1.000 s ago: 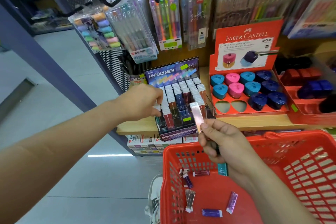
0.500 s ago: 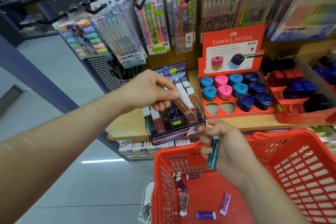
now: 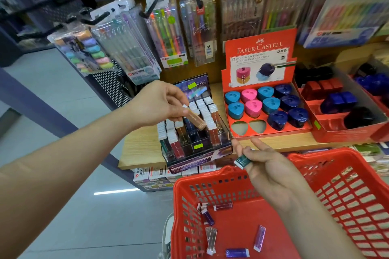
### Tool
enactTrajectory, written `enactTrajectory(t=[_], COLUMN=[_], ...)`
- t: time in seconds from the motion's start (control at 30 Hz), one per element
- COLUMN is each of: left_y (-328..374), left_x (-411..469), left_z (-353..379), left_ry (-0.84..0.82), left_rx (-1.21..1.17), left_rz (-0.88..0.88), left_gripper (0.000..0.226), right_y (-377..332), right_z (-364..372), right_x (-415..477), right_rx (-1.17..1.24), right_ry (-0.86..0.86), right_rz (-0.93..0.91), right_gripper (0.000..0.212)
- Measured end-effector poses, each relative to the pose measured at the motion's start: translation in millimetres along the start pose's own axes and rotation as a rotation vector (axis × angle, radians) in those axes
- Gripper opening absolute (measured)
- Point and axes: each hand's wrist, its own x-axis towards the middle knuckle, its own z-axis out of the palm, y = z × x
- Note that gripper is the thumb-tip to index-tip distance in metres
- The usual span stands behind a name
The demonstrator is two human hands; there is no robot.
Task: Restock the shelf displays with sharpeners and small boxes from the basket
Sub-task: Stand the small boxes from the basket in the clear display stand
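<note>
Left hand (image 3: pixel 160 103) of the person pinches a small rose-gold box with a white cap (image 3: pixel 194 119) between thumb and fingertips. The box is tilted, and its lower end is just above the rows in the clear acrylic display case (image 3: pixel 195 143) directly under the hand. One second ago this same box was in the right hand, raised in front of the case, while the left hand was busy among the rows. So the box has been passed over and is now being brought to a slot. It is not yet inside, and I cannot tell which row it is meant for.

Right hand (image 3: pixel 271 166), lower and nearer to the person than the left one, grips a small dark teal box (image 3: pixel 243 160) in its fingers. Below this hand is the red plastic mesh basket (image 3: pixel 210 176), and on its bottom lie several purple and silver small boxes (image 3: pixel 259 237), scattered apart.

To the right of the left hand stands the red cardboard sharpener tray (image 3: pixel 269 52) with blue, pink and navy triangular sharpeners (image 3: pixel 252 108). Its two front-left hollows (image 3: pixel 239 128) are empty. I see no sharpener in the basket.

In my judgement the hand-over shows a rhythm: one hand feeds, the other places. The teal box is probably next, and many boxes remain, so the task is far from finished.
</note>
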Motion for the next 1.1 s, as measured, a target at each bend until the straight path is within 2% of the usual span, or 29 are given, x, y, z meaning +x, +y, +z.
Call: enactTrajectory(t=[0.1, 0.2, 0.43, 0.63, 0.97, 1.1], left_y=[-5.7, -9.3, -6.1, 2.3, -12.2, -14.0], left_x=[6.7, 11.0, 15.5, 10.5, 5.9, 6.7], left_z=[-2.5, -1.0, -4.3, -16.4, 0.7, 2.8], left_ry=[0.123, 0.206, 0.209, 0.078, 0.023, 0.014], left_rx=[0.242, 0.319, 0.436, 0.447, 0.722, 0.763], left_rz=[0.035, 0.066, 0.079, 0.061, 0.156, 0.188], left_gripper=[0.013, 0.012, 0.011, 0.009, 0.01, 0.008], right_y=[-0.9, -1.6, -6.7, -6.1, -3.2, -1.1], right_z=[-2.2, -2.3, -3.9, -0.6, 5.1, 5.2], right_x=[0.3, -1.8, 4.6, 2.5, -6.6, -7.2], right_rx=[-0.006, -0.098, -0.27, -0.299, -0.365, -0.416], right_ry=[0.016, 0.023, -0.026, -0.089, -0.127, -0.147], right_rz=[0.013, 0.021, 0.008, -0.012, -0.011, -0.023], right_gripper=[0.033, 0.012, 0.017, 0.027, 0.034, 0.026])
